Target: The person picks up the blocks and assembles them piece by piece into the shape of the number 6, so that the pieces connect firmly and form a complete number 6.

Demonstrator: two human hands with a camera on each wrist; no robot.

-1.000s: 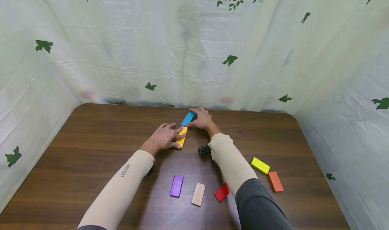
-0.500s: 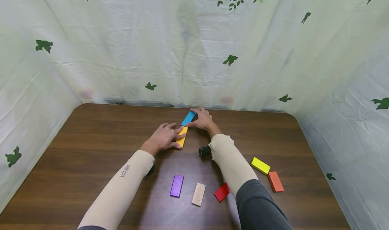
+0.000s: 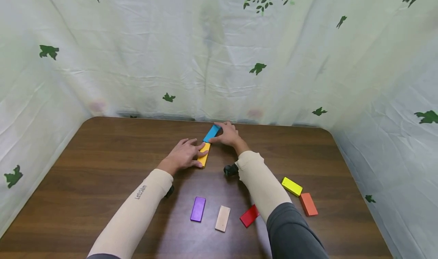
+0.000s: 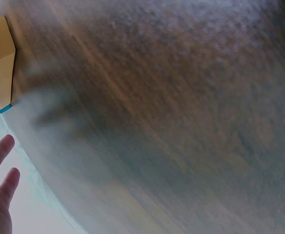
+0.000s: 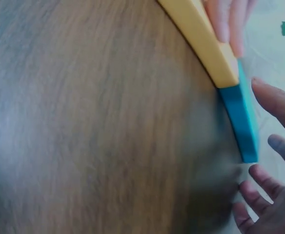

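Observation:
A yellow-orange block [image 3: 204,158] lies flat near the table's far edge, end to end with a blue block [image 3: 210,134] set at a slight angle. My left hand [image 3: 183,155] holds the yellow-orange one, two fingers on its top and the thumb by its near end. In the right wrist view, those fingertips [image 5: 223,29] lie along the top of it. My right hand [image 3: 226,134] spreads thumb and index finger along the blue block's right side. From the right wrist, small gaps show between these fingers and the blue block [image 5: 241,122].
Nearer on the brown table [image 3: 113,183] lie a purple block [image 3: 197,209], a pale wooden block [image 3: 222,218] and a red block [image 3: 249,216], partly under the right sleeve. Further right are a yellow block [image 3: 292,186] and an orange-red block [image 3: 308,204]. A white curtain [image 3: 143,61] hangs behind.
Both hands and the two far blocks keep their places. The whole head view has shifted very slightly.

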